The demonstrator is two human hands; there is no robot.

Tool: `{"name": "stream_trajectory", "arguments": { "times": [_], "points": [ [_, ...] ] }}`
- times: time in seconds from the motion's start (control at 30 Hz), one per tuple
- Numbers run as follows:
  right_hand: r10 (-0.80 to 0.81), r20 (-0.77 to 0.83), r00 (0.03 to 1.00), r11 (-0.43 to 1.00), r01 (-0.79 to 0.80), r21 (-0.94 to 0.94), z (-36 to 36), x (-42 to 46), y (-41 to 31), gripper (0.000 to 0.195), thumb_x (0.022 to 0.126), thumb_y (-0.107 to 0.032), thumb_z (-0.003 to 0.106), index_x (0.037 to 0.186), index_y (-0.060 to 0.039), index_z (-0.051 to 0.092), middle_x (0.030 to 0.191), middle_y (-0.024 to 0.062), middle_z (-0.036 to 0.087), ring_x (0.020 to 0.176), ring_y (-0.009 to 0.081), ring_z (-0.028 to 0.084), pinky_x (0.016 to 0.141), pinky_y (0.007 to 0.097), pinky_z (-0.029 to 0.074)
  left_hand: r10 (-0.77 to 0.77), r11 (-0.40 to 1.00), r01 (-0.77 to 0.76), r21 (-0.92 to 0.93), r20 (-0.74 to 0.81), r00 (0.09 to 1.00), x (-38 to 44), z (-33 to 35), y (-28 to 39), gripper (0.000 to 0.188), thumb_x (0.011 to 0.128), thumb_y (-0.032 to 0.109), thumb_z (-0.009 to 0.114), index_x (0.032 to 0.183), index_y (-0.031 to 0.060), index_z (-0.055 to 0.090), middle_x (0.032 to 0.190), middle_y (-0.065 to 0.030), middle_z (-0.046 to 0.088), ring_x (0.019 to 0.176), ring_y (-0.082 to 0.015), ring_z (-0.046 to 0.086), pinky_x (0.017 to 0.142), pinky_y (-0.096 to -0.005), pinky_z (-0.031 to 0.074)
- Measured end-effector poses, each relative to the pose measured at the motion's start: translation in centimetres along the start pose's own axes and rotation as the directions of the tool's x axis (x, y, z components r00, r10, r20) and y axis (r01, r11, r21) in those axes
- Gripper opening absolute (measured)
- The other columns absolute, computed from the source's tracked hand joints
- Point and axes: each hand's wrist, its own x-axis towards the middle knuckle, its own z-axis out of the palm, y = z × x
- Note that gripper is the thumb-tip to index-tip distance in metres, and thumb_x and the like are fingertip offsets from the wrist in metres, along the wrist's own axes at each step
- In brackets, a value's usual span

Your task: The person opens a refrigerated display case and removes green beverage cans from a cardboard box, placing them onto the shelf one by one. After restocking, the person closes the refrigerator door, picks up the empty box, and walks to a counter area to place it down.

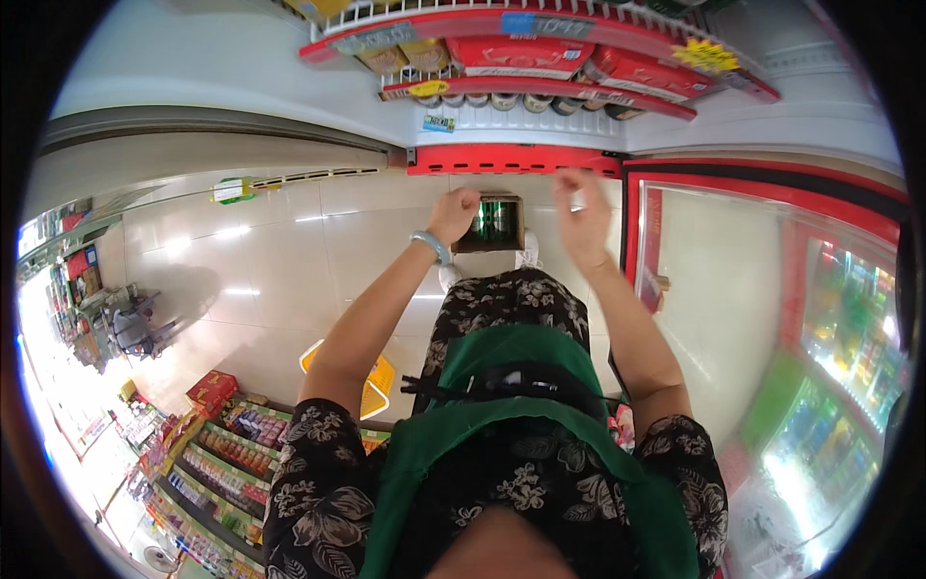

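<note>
An opened cardboard box (522, 224) holding green cans stands on the tiled floor between my feet. Over its left edge is my left hand (454, 216), fingers curled, a pale bangle on the wrist; whether it holds anything is not visible. To the right of the box my right hand (583, 217) is raised, slightly blurred, with thumb and fingers curved and a gap between them; nothing shows in it. Both hands are before the red bottom edge (514, 161) of a drinks cooler. Inside the cooler, red beer cartons (521, 56) lie on a shelf, with a row of bottles or cans below.
An open glass cooler door (712, 289) with a red frame spans the right. A yellow basket (377, 380) sits on the floor behind my left arm. Shelves of packaged goods (231, 456) fill the lower left. Another person (134, 329) is at the far left.
</note>
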Motion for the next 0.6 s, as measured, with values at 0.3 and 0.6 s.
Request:
{"name": "stream_trajectory", "arguments": {
  "times": [0.3, 0.6],
  "points": [
    [0.715, 0.518, 0.47, 0.697, -0.54, -0.471, 19.7, -22.9, 21.3, 0.046, 0.076, -0.036, 0.06, 0.105, 0.0, 0.054, 0.105, 0.0196, 0.059, 0.096, 0.0328, 0.058, 0.082, 0.0393, 0.046, -0.44, 0.893, 0.439, -0.103, 0.007, 0.898, 3.9, 11.1, -24.1, 0.028, 0.075, 0.021, 0.058, 0.096, 0.0029, 0.062, 0.091, -0.0179, 0.063, 0.09, -0.0309, 0.06, 0.078, -0.0365, 0.047],
    [0.933, 0.329, 0.142, 0.33, -0.702, -0.631, 28.8, -26.6, 36.4, 0.062, 0.063, -0.02, 0.072, 0.117, 0.001, 0.049, 0.113, 0.0234, 0.055, 0.107, 0.0326, 0.053, 0.086, 0.0371, 0.045, -0.507, 0.857, 0.501, -0.12, -0.022, 0.862, 12.5, 17.7, -33.0, 0.039, 0.073, 0.021, 0.061, 0.105, -0.001, 0.058, 0.104, -0.0238, 0.058, 0.104, -0.0399, 0.051, 0.09, -0.0393, 0.041]
  ]
}}
